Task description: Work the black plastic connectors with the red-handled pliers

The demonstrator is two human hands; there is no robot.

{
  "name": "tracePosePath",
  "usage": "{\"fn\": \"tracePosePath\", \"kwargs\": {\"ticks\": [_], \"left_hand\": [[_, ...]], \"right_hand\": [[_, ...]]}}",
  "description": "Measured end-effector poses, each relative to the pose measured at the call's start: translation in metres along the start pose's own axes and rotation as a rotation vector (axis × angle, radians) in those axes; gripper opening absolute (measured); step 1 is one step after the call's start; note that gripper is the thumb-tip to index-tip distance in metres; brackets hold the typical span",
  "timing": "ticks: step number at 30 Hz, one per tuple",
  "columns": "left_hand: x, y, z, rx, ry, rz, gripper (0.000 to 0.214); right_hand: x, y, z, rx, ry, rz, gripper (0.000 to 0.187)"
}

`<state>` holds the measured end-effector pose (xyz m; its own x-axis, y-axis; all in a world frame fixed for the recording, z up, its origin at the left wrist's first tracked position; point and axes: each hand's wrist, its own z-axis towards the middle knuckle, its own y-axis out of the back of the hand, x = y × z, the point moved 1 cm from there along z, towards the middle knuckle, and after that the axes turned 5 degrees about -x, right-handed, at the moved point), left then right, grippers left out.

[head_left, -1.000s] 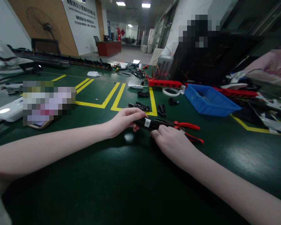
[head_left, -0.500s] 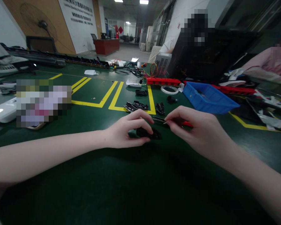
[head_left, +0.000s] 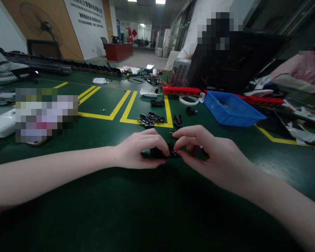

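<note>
My left hand [head_left: 144, 148] is wrapped around a black plastic part [head_left: 157, 153] and steadies it low over the green table; the fingers cover much of it. At the part's right end, my right hand [head_left: 204, 148] pinches a small thin metal pin [head_left: 174, 151] between thumb and fingertips, close to the part. Whether the pin touches it, I cannot tell. A second thin dark tip pokes out past the right index finger; its kind is not clear. Just beyond the hands lie several similar black parts [head_left: 156, 117], with another black part [head_left: 177, 120] to their right.
A blue bin [head_left: 233, 110] stands to the right, beside a white tape ring [head_left: 188, 100] and a small black cylinder [head_left: 191, 111]. Red strips [head_left: 182, 91] and cables lie behind. At left are a phone-like item [head_left: 49, 119] and a white device [head_left: 2, 122]. Yellow tape marks the table.
My right hand has moved left and down, bringing the pin to the black part's right end. The left fingers have closed more around the part.
</note>
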<state>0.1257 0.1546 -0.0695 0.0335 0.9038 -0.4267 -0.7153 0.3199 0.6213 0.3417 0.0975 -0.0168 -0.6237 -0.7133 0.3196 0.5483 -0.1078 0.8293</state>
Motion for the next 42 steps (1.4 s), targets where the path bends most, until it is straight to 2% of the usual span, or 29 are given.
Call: {"fn": "tracePosePath", "kwargs": {"ticks": [5, 16, 21, 27, 31, 37, 42], "left_hand": [[0.000, -0.001, -0.001, 0.026, 0.032, -0.013, 0.015], [-0.001, -0.002, 0.002, 0.019, 0.058, -0.043, 0.012], [0.000, -0.002, 0.001, 0.024, 0.081, -0.104, 0.013], [0.001, -0.002, 0.001, 0.024, 0.074, -0.117, 0.014], [0.001, -0.003, 0.001, 0.034, 0.094, -0.128, 0.015], [0.004, -0.005, -0.002, 0.116, 0.150, -0.117, 0.016], [0.008, -0.008, -0.002, 0.175, 0.204, -0.033, 0.016]], "right_hand": [[0.005, -0.005, 0.000, 0.006, 0.068, -0.071, 0.035], [0.003, -0.012, -0.001, 0.082, 0.065, -0.082, 0.032], [-0.001, -0.016, -0.002, 0.062, 0.095, -0.095, 0.025], [-0.004, -0.019, -0.004, 0.079, 0.106, -0.087, 0.026], [-0.005, -0.020, -0.005, 0.093, 0.083, -0.109, 0.034], [-0.006, -0.026, -0.007, 0.161, 0.053, -0.110, 0.051], [-0.007, -0.034, -0.007, 0.141, 0.048, -0.058, 0.054]]}}
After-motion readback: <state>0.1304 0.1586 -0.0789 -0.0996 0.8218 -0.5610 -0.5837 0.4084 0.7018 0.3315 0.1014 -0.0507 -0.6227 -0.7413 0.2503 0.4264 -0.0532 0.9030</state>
